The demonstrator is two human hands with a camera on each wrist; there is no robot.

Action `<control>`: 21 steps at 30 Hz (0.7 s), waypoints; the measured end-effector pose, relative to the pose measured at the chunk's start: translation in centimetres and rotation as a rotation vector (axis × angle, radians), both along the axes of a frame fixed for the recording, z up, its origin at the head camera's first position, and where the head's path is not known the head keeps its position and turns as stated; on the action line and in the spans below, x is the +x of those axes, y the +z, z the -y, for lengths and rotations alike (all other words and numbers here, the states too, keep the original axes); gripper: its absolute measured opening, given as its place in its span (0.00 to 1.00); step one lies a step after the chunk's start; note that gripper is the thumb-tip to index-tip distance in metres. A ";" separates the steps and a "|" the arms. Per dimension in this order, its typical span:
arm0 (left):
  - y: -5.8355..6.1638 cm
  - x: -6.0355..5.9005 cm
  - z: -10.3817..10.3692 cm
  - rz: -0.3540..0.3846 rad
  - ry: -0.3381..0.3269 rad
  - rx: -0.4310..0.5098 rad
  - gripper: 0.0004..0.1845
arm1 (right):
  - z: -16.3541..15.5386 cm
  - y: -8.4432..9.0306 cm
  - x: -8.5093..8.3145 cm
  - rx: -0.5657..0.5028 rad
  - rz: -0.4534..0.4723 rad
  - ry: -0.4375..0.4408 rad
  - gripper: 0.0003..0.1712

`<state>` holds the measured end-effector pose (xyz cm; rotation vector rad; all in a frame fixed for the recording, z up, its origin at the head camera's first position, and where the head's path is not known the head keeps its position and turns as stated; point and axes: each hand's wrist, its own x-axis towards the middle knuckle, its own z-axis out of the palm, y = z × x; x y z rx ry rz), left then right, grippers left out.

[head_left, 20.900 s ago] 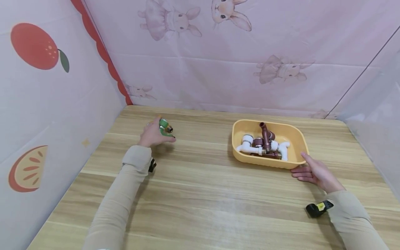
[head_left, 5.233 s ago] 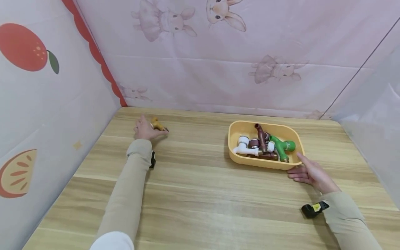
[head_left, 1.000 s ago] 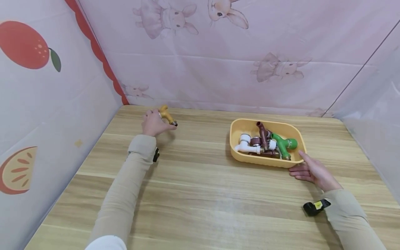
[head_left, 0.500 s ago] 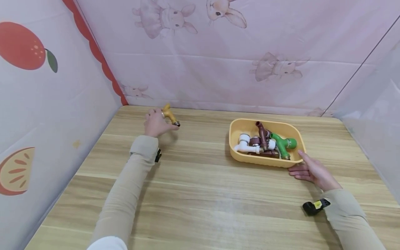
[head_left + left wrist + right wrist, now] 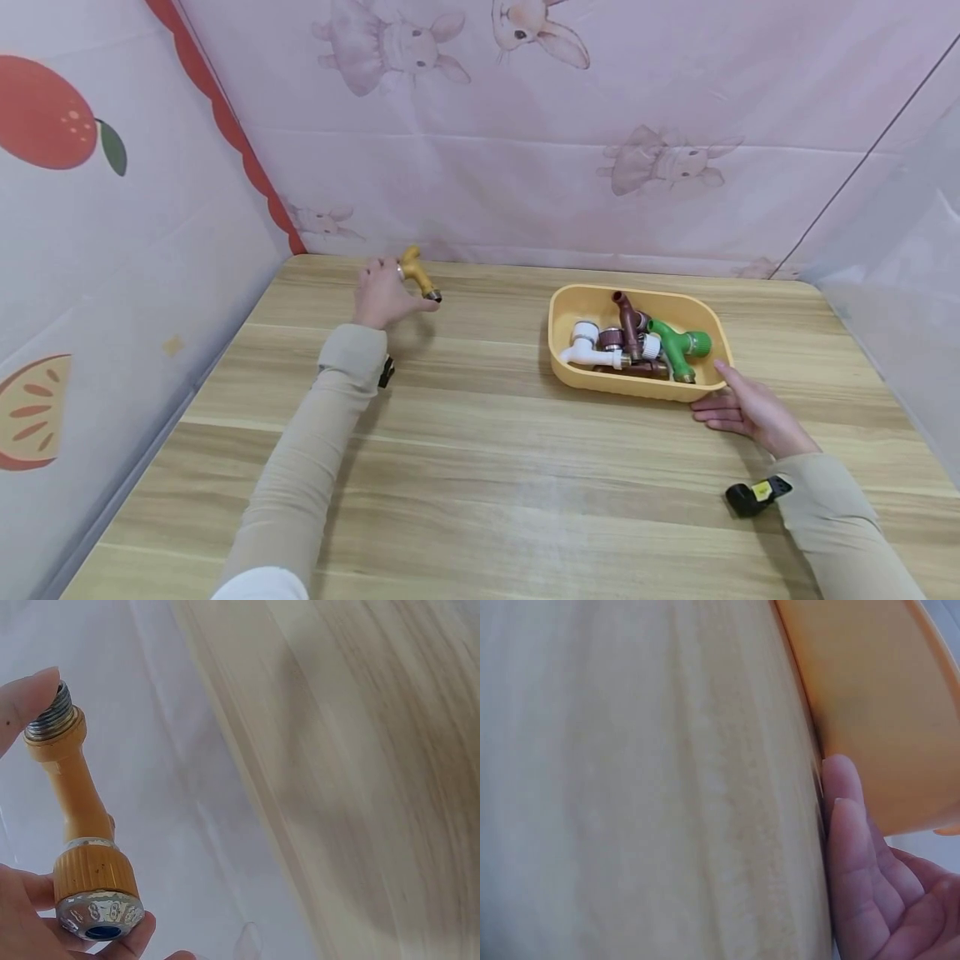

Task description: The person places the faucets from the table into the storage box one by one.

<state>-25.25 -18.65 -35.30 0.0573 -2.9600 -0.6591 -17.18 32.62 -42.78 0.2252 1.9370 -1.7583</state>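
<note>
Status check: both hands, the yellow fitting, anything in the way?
Left hand pinches yellow pipe fitting, off the table. Right hand open against yellow tray. Bare table between them.

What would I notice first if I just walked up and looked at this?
Probably the yellow tub at the right of the wooden table, piled with white, brown and green pipe fittings; the right hand rests against its near corner. Next, the orange fitting with metal ends, which the left hand holds off the table at the far left, near the bunny-printed wall.
</note>
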 end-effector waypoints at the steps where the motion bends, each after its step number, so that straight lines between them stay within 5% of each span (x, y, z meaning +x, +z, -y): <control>1: 0.1 0.0 -0.1 0.000 -0.002 0.002 0.54 | -0.1 0.0 -0.1 -0.001 -0.001 0.002 0.48; 21: 1.6 0.2 -2.6 -0.029 -0.056 0.048 0.56 | -0.6 -0.5 -0.8 -0.007 -0.003 0.020 0.46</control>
